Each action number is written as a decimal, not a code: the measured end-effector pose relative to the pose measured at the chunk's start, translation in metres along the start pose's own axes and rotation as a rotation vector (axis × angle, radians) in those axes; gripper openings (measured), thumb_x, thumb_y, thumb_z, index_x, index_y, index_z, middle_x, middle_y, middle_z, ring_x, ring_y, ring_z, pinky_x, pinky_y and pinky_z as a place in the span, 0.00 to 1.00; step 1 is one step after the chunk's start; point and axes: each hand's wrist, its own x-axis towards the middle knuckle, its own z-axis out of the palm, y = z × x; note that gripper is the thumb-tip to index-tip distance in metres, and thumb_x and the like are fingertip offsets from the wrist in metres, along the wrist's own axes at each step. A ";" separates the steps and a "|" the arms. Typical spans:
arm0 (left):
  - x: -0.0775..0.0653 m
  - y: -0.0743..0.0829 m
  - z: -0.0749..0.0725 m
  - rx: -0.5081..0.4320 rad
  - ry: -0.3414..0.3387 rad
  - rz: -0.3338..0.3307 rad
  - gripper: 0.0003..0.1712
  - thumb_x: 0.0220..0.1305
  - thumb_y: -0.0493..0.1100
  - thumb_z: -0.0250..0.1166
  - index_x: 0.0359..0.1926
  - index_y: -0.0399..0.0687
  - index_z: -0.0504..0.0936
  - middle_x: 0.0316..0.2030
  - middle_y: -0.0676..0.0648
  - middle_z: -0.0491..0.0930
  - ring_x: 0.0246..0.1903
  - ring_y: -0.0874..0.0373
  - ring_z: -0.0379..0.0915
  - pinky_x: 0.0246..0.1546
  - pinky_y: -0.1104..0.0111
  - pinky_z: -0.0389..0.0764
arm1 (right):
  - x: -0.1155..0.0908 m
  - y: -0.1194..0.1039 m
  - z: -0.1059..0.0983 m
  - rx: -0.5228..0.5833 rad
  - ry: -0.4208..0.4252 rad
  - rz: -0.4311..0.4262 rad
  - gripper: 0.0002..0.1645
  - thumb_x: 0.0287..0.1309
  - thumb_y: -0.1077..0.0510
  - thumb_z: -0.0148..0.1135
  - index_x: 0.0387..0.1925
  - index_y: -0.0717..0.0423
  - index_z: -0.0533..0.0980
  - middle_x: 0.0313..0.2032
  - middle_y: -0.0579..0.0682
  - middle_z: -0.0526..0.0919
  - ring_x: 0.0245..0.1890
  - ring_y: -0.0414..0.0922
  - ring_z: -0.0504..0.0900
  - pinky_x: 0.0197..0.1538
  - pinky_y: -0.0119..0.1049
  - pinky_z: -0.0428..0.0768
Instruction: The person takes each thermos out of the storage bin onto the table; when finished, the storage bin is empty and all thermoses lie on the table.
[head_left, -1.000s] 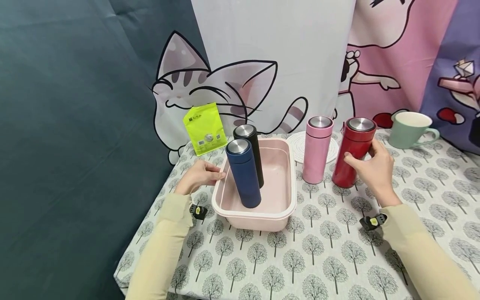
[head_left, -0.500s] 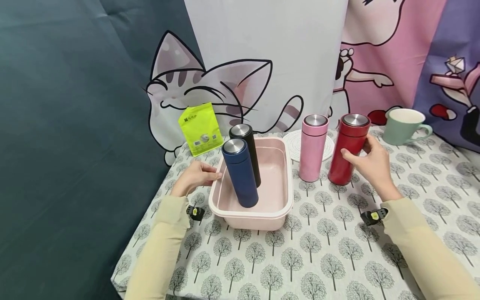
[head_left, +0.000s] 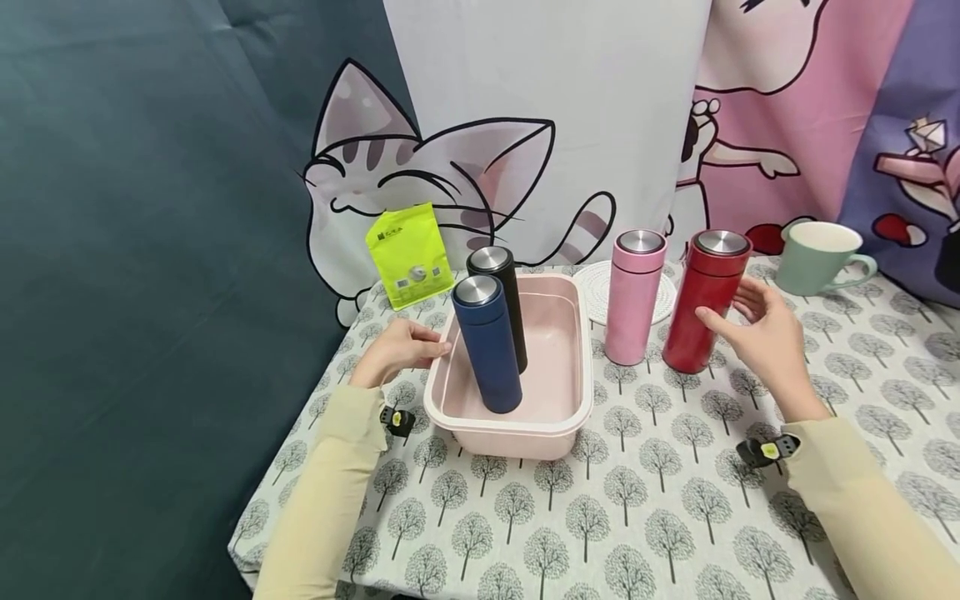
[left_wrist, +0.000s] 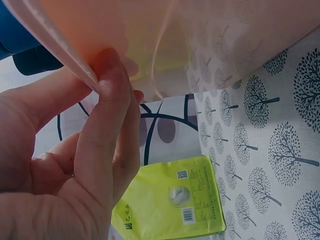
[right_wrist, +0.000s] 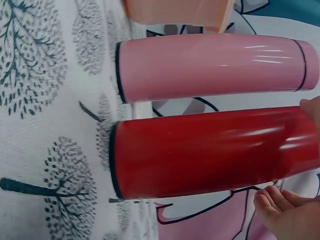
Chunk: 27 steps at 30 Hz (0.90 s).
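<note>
1. While the left hand (head_left: 401, 348) pinches the rim of the pale pink basin (head_left: 517, 445) on its left side, the right hand (head_left: 768, 342) brackets the red bottle (head_left: 701, 292); the left wrist view shows the thin edge squeezed between thumb and fingers.

2. On the right, the grip looks loose: the thumb lies at the front of the red bottle, and the other fingers sit beside its far edge, with their tips visible in the right wrist view. Whether those fingertips touch the bottle, I cannot tell.

3. The red bottle stands on the tree-print tablecloth (head_left: 570, 492), with its silver-topped lid on, just to the right of the pink bottle (head_left: 634, 308). A narrow gap separates the two along their sides.

4. Inside the basin, toward its left side, stand the blue bottle (head_left: 491, 358) and the black bottle (head_left: 513, 308); the blue one is nearer the person and hides part of the black one. Both have silver-topped lids.

5. Behind the pink bottle lies a white round mat (head_left: 596, 292), partly covered from view. Right of the red bottle, farther back, stands a green mug (head_left: 816, 265) with its handle pointing right.

6. Beyond the left hand, a yellow-green pouch (head_left: 410, 257) stands at the back of the table, before a cartoon-cat backdrop (head_left: 480, 50).
</note>
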 end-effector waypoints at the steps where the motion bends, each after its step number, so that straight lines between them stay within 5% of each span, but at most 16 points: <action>1: 0.000 0.000 0.000 0.001 0.000 0.003 0.25 0.62 0.38 0.68 0.57 0.26 0.76 0.50 0.30 0.81 0.40 0.50 0.85 0.48 0.60 0.86 | -0.001 -0.001 -0.002 0.001 0.012 0.004 0.49 0.54 0.45 0.71 0.72 0.55 0.60 0.66 0.61 0.70 0.60 0.39 0.73 0.69 0.30 0.70; 8: -0.001 0.000 -0.001 -0.006 0.001 0.006 0.25 0.63 0.38 0.68 0.57 0.26 0.76 0.49 0.30 0.81 0.39 0.52 0.85 0.48 0.61 0.86 | -0.006 -0.013 -0.008 0.048 0.133 0.037 0.47 0.51 0.49 0.74 0.69 0.53 0.63 0.60 0.49 0.75 0.55 0.31 0.75 0.65 0.21 0.71; 16: -0.002 0.001 -0.001 -0.015 -0.009 0.019 0.25 0.63 0.37 0.67 0.57 0.26 0.75 0.49 0.30 0.81 0.41 0.50 0.85 0.49 0.61 0.86 | -0.017 -0.028 -0.006 0.182 0.332 -0.046 0.36 0.43 0.59 0.78 0.57 0.48 0.75 0.44 0.34 0.81 0.44 0.28 0.79 0.56 0.18 0.76; 27: -0.003 0.001 -0.002 -0.027 0.000 0.009 0.25 0.62 0.36 0.68 0.57 0.26 0.76 0.49 0.30 0.81 0.39 0.52 0.85 0.48 0.61 0.86 | -0.027 -0.049 0.002 0.255 0.329 -0.099 0.36 0.43 0.64 0.77 0.57 0.53 0.75 0.45 0.37 0.82 0.46 0.31 0.81 0.55 0.20 0.77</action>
